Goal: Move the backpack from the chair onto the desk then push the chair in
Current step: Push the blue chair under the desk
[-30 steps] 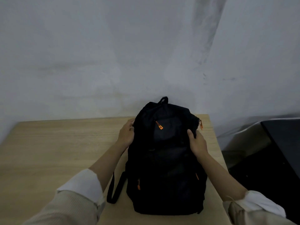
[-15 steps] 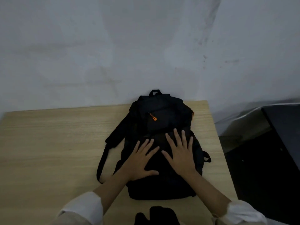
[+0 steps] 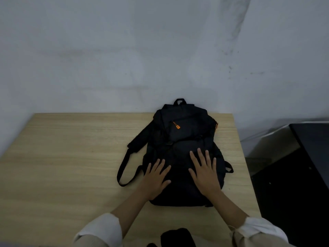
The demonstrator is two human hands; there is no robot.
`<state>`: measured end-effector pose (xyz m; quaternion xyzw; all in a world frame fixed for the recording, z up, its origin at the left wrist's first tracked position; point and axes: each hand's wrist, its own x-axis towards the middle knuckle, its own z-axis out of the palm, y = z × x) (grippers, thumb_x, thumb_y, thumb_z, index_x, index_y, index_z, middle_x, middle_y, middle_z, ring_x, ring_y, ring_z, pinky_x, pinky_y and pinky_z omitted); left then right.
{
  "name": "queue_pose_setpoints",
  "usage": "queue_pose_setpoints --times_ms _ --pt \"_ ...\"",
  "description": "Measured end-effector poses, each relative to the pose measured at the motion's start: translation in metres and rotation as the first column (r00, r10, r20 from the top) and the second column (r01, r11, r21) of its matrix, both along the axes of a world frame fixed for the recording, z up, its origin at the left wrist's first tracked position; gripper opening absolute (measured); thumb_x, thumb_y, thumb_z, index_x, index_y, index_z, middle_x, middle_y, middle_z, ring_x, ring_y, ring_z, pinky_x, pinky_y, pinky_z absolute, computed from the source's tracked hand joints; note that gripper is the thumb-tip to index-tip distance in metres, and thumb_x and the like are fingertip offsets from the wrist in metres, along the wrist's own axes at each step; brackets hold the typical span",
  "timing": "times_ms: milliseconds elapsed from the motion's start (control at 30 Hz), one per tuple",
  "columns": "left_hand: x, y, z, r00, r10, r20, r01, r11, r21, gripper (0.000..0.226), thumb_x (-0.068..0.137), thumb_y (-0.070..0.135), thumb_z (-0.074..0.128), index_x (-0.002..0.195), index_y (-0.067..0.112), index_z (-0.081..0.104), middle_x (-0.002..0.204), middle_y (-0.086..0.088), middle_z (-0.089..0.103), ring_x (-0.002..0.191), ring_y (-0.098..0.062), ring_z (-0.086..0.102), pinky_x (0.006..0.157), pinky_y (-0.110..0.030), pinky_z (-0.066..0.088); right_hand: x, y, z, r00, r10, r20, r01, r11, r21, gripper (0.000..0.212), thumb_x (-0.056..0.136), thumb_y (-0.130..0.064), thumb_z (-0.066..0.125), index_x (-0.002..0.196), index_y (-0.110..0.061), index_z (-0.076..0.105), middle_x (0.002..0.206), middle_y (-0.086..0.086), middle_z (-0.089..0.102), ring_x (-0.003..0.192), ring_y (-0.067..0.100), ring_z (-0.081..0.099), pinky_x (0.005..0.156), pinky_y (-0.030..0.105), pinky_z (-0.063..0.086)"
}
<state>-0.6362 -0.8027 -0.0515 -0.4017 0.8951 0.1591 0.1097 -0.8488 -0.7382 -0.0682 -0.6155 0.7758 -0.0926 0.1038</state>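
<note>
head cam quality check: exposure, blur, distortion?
Head view: dim and underexposed, so the black backpack loses nearly all detail apart from its orange zipper pulls; no glare; both hands, left hand and right hand, look sharp; wide-angle lens bows the desk edges.

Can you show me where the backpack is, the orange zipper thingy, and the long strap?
backpack [image 3: 185,139]: head view, on its black front panel.
orange zipper pull [image 3: 176,125]: head view, on the orange tab.
shoulder strap [image 3: 122,164]: head view, on the loop lying on the desk.
</note>
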Motion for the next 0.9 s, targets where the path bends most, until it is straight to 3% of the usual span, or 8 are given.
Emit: queue_pose_setpoints --times_ms 100,167,500,733,900 --pt "0.009 0.017 0.013 0.994 0.074 -0.076 -0.071 0.996 0.048 0.064 0.095 0.056 0.019 0.149 0.023 0.014 0.16 -0.009 -0.003 0.146 -0.025 -0.002 0.118 -0.043 0.006 0.012 0.013 0.005 0.999 -0.01 0.034 0.01 1.0 -0.018 0.063 0.089 -0.05 0.017 0.148 -0.027 0.015 0.158 0.008 0.013 0.144 0.032 0.003 0.113 0.057 0.009" --pt "0.013 0.031 0.018 0.972 0.129 -0.198 -0.119 0.991 0.063 0.057 0.099 0.041 0.035 0.149 0.021 0.017 0.159 -0.01 -0.001 0.146 -0.025 0.006 0.118 -0.042 0.011 0.022 0.024 0.009 0.998 -0.003 0.059 0.007 0.999 -0.052 0.063 0.089 -0.049 0.017 0.148 -0.026 0.017 0.158 0.009 0.015 0.144 0.031 0.003 0.113 0.058 0.009" --pt "0.039 0.112 0.03 0.872 0.239 -0.427 -0.22 0.971 0.094 0.055 0.097 0.042 0.041 0.146 0.021 0.026 0.159 -0.008 0.007 0.143 -0.023 0.018 0.113 -0.044 0.029 0.086 0.098 0.03 0.986 0.014 0.168 0.012 0.989 -0.147 0.062 0.09 -0.049 0.018 0.146 -0.024 0.024 0.157 0.007 0.019 0.144 0.029 0.006 0.114 0.055 0.008" --pt "0.079 0.207 0.028 0.764 0.344 -0.546 -0.298 0.938 0.175 0.057 0.092 0.045 0.038 0.142 0.018 0.034 0.156 -0.012 0.016 0.14 -0.024 0.024 0.11 -0.03 0.021 0.134 0.204 0.03 0.968 0.034 0.248 0.007 0.987 -0.159 0.059 0.092 -0.047 0.021 0.146 -0.024 0.025 0.156 0.007 0.021 0.144 0.027 0.008 0.115 0.054 0.007" --pt "0.098 0.275 0.018 0.718 0.402 -0.568 -0.332 0.915 0.228 0.052 0.094 0.038 0.04 0.141 0.018 0.034 0.156 -0.011 0.017 0.141 -0.023 0.022 0.112 -0.036 0.021 0.165 0.273 0.026 0.953 0.078 0.292 -0.031 0.986 -0.163 0.051 0.097 -0.034 0.038 0.145 -0.027 0.023 0.157 0.002 0.016 0.144 0.02 -0.001 0.117 0.051 0.001"
